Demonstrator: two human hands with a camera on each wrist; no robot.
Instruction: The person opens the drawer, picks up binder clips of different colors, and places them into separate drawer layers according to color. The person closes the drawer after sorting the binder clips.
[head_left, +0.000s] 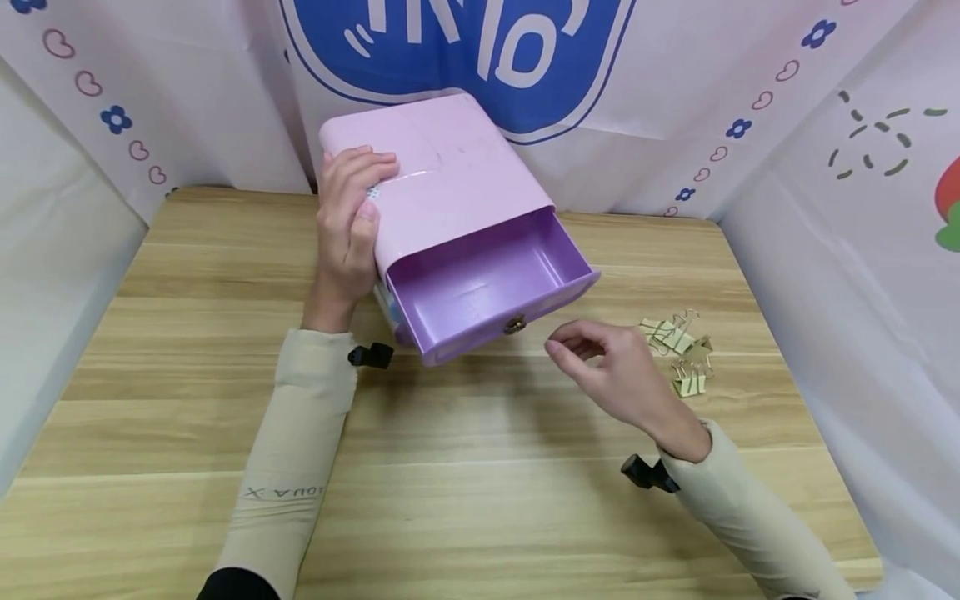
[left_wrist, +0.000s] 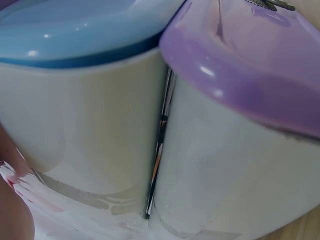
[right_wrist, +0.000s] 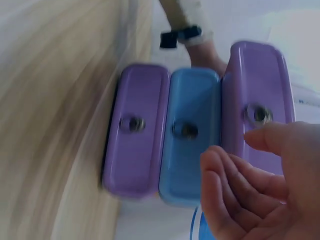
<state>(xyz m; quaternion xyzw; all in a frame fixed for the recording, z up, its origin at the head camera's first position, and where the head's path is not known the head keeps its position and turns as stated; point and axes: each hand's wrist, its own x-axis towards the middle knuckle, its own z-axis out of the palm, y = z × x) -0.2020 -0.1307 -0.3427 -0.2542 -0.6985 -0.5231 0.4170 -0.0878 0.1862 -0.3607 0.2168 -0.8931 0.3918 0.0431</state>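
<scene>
A small drawer box (head_left: 442, 175) stands at the back of the table, its pale pink top marked by scuffs. Its top purple drawer (head_left: 480, 283) is pulled out, and the inside looks bare. Below it, the blue drawer (right_wrist: 192, 150) and lower purple drawer (right_wrist: 137, 165) are closed, each with a metal ring pull. My left hand (head_left: 345, 221) holds the box at its left upper edge, fingers bent over onto the top. Just right of the top drawer's ring pull (head_left: 515, 324), my right hand (head_left: 615, 367) is loosely curled, holding nothing.
Several gold binder clips (head_left: 678, 342) lie in a small pile on the wooden table (head_left: 450, 500), right beyond my right hand. A printed white cloth (head_left: 225, 100) hangs behind the box, and white cloth walls flank both sides.
</scene>
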